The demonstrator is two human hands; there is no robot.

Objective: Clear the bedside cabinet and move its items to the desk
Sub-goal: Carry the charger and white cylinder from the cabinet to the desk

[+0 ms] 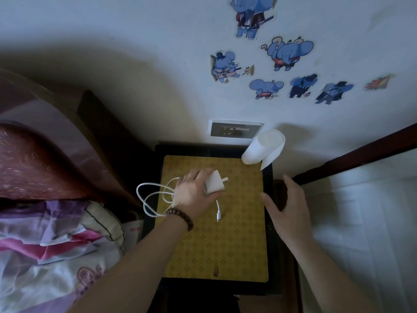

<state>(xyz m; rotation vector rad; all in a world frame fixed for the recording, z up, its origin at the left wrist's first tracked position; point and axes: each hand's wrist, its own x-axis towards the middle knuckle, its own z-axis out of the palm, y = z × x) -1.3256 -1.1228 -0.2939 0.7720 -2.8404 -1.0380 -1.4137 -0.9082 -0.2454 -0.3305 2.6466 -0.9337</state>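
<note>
I am gripping the white charger in my left hand, fingers curled over its body so its two prongs are poking out past my fingertips. Its white cable is looping out to the left of that hand, and the free plug end is hanging down just below my palm, over the yellow patterned mat that is covering the bedside cabinet. A wooden bead bracelet is sitting on my left wrist. My right hand is hovering released, fingers spread and holding nothing, over the cabinet's right edge. Beyond my right hand, at the far right corner by the wall, a roll of white tissue is standing with a loose sheet trailing down. A wall socket is sitting above the cabinet, ahead of both hands.
</note>
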